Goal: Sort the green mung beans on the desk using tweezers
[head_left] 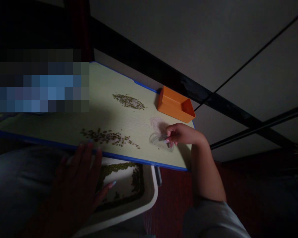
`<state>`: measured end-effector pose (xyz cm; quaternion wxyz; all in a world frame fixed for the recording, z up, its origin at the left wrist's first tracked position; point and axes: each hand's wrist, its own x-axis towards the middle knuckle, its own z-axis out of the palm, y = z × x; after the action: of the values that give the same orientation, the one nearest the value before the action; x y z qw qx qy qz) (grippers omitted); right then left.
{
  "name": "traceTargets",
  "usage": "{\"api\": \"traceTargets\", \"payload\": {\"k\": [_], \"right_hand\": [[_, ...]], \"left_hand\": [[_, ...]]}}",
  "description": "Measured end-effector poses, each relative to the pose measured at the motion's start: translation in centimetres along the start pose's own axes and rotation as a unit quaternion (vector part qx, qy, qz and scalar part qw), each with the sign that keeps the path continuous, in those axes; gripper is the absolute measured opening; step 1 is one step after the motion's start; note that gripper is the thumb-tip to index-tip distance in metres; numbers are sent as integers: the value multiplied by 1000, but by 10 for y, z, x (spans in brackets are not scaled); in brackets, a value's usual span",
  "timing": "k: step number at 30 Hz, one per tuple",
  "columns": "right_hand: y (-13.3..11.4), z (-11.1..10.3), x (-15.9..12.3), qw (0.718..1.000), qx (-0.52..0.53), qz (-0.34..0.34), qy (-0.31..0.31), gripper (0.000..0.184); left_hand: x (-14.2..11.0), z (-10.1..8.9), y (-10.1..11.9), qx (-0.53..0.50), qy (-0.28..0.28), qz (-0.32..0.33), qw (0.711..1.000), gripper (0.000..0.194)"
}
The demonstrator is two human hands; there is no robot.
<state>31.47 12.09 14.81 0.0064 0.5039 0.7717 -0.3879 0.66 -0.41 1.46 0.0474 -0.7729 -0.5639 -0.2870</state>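
My right hand (177, 134) is closed in a pinch on the rim of a clear, curved plastic piece (157, 141), low over the pale board (136, 124); whether this is a lid or a shallow dish I cannot tell. Just beyond it lies a patch of small pale grains (157, 123). My left hand (76, 175), dark in shadow, has its fingers outstretched at the board's near blue edge, thumb apart over a white tub (152, 195). A pile of dark greenish bits (109, 137) is spread on the board just past those fingers. Nothing shows in that hand.
An orange open box (175, 107) stands at the board's far right corner. Another heap of greenish and pale bits (129, 101) lies farther back. Green bits line the white tub under the board's edge. A pale panelled surface (188, 39) rises behind; the upper left is pixelated.
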Motion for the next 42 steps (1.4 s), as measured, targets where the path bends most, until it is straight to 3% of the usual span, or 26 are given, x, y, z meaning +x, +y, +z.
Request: {"api": "traceTargets", "payload": {"k": [3, 6, 11, 14, 16, 19, 22, 27, 36, 42], "right_hand": [[-5, 10, 8, 999, 3, -32, 22, 19], [-7, 17, 17, 994, -24, -49, 95, 19], [0, 11, 20, 975, -68, 10, 210, 20], [3, 5, 17, 966, -58, 28, 249, 20], [1, 5, 13, 972, -7, -4, 234, 22], [-7, 10, 10, 981, 76, -76, 159, 22], [-14, 20, 12, 983, 83, -110, 117, 19], [-16, 33, 21, 986, 48, -113, 111, 20], [-32, 48, 22, 986, 95, -122, 62, 26], [-18, 28, 15, 981, 128, -142, 8, 22]], "left_hand": [[-1, 0, 0, 2, 0, -2, 1000, 87], [-1, 1, 0, 1, -3, -9, 1000, 86], [0, 2, 0, -6, -5, -7, 1000, 87], [1, 1, 1, -6, -7, -7, 1000, 87], [0, -1, 2, -7, -5, -9, 1000, 86], [-1, -2, 1, -7, -2, -15, 1000, 86], [-2, -2, 1, -3, -5, -14, 1000, 86], [-1, -1, 0, -3, -1, -6, 1000, 85], [-1, -2, 2, -1, -11, -15, 1000, 84], [-1, -1, 2, -1, -9, -15, 1000, 86]]}}
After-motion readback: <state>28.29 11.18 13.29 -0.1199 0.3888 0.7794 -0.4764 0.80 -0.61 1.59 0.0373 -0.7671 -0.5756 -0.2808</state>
